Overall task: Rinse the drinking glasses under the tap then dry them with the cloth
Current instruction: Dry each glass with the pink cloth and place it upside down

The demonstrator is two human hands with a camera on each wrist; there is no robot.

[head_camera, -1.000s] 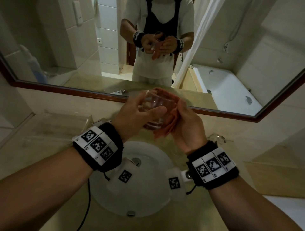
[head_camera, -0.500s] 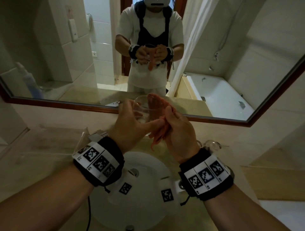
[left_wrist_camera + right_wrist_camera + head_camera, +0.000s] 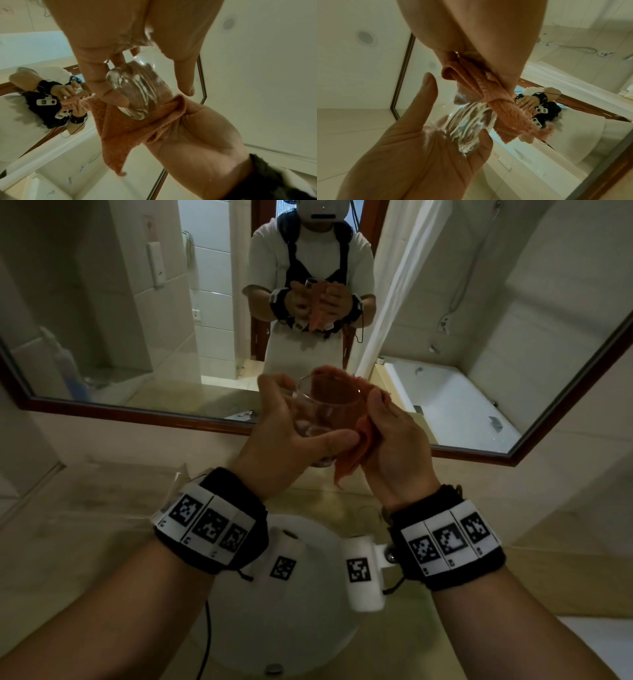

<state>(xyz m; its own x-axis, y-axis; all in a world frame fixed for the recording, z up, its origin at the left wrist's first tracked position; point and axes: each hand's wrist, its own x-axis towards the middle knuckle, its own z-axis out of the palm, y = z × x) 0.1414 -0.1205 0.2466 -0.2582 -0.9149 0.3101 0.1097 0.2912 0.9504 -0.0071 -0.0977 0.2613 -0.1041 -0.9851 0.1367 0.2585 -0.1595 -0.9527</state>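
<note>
The clear, colourless drinking glass (image 3: 320,419) at frame centre shows the salmon-orange ribbed terry cloth (image 3: 346,455) through its wall. Black fabric wristbands (image 3: 445,546) in the lower half carry white panels printed with black square-code patterns. The dark red-brown wooden mirror frame (image 3: 137,414) borders beige stone.

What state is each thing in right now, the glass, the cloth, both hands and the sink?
Glass: held off the counter, tilted, cloth against it.
Cloth: bunched, partly wrapped round the glass, its end hanging down.
Left hand: grips the glass.
Right hand: grips the cloth.
Sink: no running water visible.
</note>
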